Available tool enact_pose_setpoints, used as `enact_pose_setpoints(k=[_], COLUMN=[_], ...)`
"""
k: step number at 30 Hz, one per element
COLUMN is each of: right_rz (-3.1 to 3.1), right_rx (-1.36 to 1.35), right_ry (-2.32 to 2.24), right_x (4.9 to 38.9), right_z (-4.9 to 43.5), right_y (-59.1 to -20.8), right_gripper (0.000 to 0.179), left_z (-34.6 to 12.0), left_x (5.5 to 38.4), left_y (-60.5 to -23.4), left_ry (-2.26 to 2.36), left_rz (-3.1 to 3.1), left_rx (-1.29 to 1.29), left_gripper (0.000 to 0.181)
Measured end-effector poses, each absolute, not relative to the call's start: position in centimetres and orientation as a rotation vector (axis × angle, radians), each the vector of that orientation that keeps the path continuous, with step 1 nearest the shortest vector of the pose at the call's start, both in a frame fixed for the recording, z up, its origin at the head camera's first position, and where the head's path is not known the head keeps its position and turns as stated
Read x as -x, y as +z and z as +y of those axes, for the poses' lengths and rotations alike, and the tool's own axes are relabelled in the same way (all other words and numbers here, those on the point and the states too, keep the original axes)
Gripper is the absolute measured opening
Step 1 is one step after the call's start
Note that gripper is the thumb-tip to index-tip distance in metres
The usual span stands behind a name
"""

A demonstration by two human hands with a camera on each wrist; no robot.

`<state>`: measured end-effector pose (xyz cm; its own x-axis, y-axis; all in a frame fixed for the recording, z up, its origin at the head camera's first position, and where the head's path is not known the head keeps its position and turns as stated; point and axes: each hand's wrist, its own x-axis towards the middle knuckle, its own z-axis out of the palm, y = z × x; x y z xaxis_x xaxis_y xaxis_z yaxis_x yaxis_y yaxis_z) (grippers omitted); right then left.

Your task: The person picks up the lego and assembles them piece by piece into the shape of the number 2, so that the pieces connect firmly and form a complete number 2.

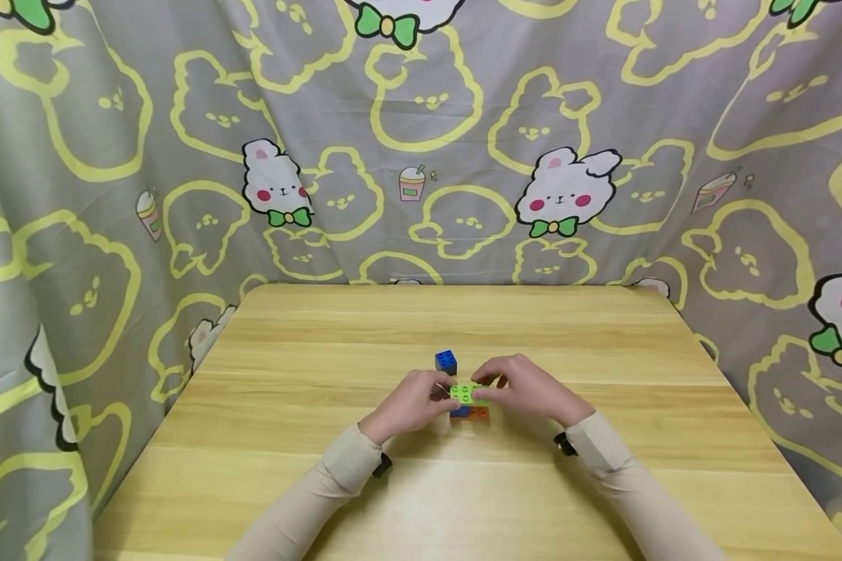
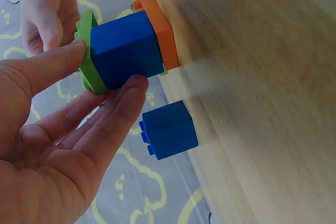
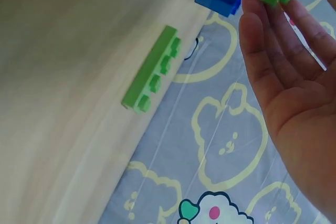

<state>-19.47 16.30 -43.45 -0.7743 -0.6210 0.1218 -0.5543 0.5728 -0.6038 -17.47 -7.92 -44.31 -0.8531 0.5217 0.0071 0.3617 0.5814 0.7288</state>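
patterned curtains [image 1: 421, 265] hang behind a wooden table [image 1: 568, 506]. over it the left hand [image 1: 408, 401] and right hand [image 1: 533, 391] each pinch an end of a flat green block [image 2: 91, 66], set against the top of a blue block [image 2: 126, 51] on an orange block [image 1: 479, 414]. best to keep it level, match studs, then press evenly, bracing the sides. a loose blue block [image 2: 170, 129] stands just beyond; a long green block [image 3: 151, 69] shows only by right wrist. whether studs are fully engaged is hidden; the right thumb is mostly cut off there.
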Motion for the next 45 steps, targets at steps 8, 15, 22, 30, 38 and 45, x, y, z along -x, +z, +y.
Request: enact_pose_setpoints(k=[8,15,22,30,38,45], right_rz=[2.729,2.739,2.728,2.748,2.705,2.643], right_rx=[1.005,0.983,1.014,1.028,1.01,0.956], right_ry=[-0.978,-0.987,-0.965,-0.898,-0.892,-0.928], right_x=[21.6,23.1,24.1,25.4,25.9,25.8], right_z=[16.2,15.7,14.8,13.8,12.8,12.4], right_y=[-42.4,-42.5,-43.0,-43.9,-44.6,-45.6], right_gripper=[0.032,0.034,0.045,0.05,0.05,0.044], left_z=[-7.8,-7.8,-7.8,-7.8,-7.9,-8.0], left_x=[17.6,17.6,17.7,17.7,17.6,17.6], left_y=[-44.1,-44.0,-44.0,-44.0,-44.0,-44.1], left_ry=[1.121,1.12,1.109,1.132,1.122,1.13], left_rz=[2.601,2.598,2.606,2.601,2.601,2.595], left_rx=[-0.712,-0.705,-0.703,-0.706,-0.707,-0.711], left_gripper=[0.031,0.033,0.032,0.032,0.033,0.026])
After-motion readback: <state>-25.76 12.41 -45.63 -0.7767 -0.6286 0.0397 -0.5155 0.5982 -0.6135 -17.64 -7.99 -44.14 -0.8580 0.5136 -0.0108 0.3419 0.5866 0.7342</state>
